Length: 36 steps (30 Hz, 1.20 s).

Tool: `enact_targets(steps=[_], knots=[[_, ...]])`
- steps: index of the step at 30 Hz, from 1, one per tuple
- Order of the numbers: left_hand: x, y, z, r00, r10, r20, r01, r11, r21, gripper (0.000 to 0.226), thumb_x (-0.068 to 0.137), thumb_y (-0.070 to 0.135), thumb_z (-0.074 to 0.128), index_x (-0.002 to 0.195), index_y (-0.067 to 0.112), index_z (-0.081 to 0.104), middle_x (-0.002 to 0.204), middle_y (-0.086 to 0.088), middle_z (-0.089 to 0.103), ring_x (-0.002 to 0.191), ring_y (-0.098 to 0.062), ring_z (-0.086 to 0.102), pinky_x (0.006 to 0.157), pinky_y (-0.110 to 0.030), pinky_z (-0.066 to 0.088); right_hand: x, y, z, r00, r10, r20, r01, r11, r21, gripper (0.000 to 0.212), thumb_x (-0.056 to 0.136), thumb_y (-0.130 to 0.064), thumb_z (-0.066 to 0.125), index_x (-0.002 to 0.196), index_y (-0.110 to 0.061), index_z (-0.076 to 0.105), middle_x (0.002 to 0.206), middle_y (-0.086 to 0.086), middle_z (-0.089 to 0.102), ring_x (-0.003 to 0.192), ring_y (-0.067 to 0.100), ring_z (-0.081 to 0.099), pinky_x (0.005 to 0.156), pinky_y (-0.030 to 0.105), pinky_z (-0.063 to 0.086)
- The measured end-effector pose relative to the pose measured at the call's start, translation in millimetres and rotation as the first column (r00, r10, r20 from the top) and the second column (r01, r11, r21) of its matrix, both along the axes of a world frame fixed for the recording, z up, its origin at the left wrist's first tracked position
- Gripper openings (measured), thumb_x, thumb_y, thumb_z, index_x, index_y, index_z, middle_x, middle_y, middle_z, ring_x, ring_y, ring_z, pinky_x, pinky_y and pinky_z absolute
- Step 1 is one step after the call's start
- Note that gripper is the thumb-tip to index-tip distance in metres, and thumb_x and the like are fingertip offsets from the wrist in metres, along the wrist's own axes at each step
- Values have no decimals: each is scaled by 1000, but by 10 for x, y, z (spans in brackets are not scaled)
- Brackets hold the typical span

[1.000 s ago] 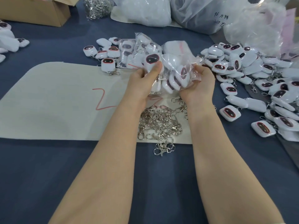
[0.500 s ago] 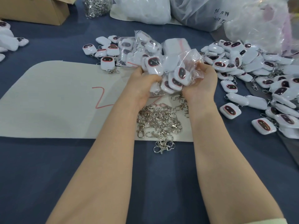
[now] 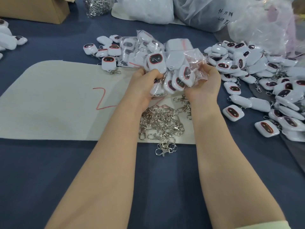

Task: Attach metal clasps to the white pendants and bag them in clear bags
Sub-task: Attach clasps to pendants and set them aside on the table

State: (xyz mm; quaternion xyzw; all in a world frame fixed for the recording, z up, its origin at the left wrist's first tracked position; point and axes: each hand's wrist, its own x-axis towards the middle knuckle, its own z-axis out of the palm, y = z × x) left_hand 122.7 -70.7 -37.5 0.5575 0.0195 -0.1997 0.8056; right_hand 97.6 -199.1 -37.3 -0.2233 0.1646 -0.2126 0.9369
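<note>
Counter: a dark blue cloth (image 3: 49,179) is spread over it, and a cream mat (image 3: 49,113) is laid on top, with a red squiggle (image 3: 102,100) drawn on the mat.
Far side: a cardboard box (image 3: 33,9), a heap of chain (image 3: 99,5) and some big plastic sacks (image 3: 145,9) are parked along the back.
Left hand (image 3: 143,86): curled tight round a handful of white pendants (image 3: 175,80), which is held up over the mat's far edge. One pendant's dark face is turned up on top of the fingers.
Right hand (image 3: 204,86): also curled, and a crinkly clear bag (image 3: 194,58) is gripped in it, right against the handful. How many pendants are actually inside the bag can't be told, tbh.
Metal clasps (image 3: 161,123): heaped on the mat between the two wrists, with a few spilled past the mat's near edge onto the blue cloth.
Loose pendants (image 3: 264,76): a big pile is spread out to the right, and clasps can be seen hanging off quite a few.
Bagged packs (image 3: 137,47): stacked just behind the hands, with a few unbagged pendants beside them to the left.
Left edge: a few more pendants (image 3: 8,40) are only partly caught in view.
</note>
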Motion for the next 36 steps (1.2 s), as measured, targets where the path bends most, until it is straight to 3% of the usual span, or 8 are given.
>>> enact_targets(steps=[10,13,17,19,23,27,30,36], knots=[[-4,110,-7,978,-193,-77,181,974,-137,19,88,1,50,106,7,51,110,-18,60,97,-32,61,94,-58,48,19,-22,-38,999,37,9,-37,999,-15,19,95,-8,40,84,-14,55,80,5,58,70,17,58,67,24,51],[-9,111,-13,969,-226,-98,209,965,-159,25,87,-1,50,112,5,52,122,-21,59,102,-30,58,102,-55,43,37,-33,-50,1000,13,-17,-13,1000,-11,16,95,-8,41,91,-12,56,84,6,56,75,17,55,76,25,47],[-36,126,20,956,-281,-80,267,951,-154,28,86,-9,51,108,7,57,104,-15,67,82,-23,68,68,-39,61,42,-37,-45,1000,-13,-19,14,1000,26,15,94,-7,43,94,-11,57,89,7,57,82,20,56,90,29,46],[-64,110,26,958,-285,-43,281,956,-78,35,85,-11,54,117,4,55,110,-18,67,82,-23,68,59,-33,59,33,-23,-37,1000,-12,-20,12,1000,20,16,92,-6,44,90,-10,59,87,8,59,82,22,58,93,31,47],[-107,61,37,960,-279,19,278,960,38,42,84,-7,61,124,1,52,122,-21,62,98,-29,63,84,-36,54,23,15,-27,999,23,-31,-23,1000,5,16,92,-7,44,99,-8,58,93,9,61,90,26,58,96,37,47],[-106,43,32,964,-264,26,264,964,-19,54,82,-8,62,133,-1,45,126,-24,59,115,-40,58,102,-47,43,14,29,-31,998,44,-45,-44,999,4,19,94,-7,42,97,-7,61,90,10,64,80,25,62,74,34,54],[-115,30,33,969,-246,20,247,968,-45,60,81,-14,59,136,1,40,127,-23,58,100,-31,63,82,-34,54,19,38,-24,997,27,-76,-28,1000,-10,18,93,-7,43,95,-8,61,79,8,64,71,23,62,74,33,54],[-88,41,21,978,-209,-4,207,972,-112,61,81,-17,55,135,8,41,128,-23,56,88,-27,63,59,-29,59,30,27,-21,998,63,-16,-63,998,-15,23,95,-9,42,111,-8,58,103,12,62,87,27,63,79,36,55]])
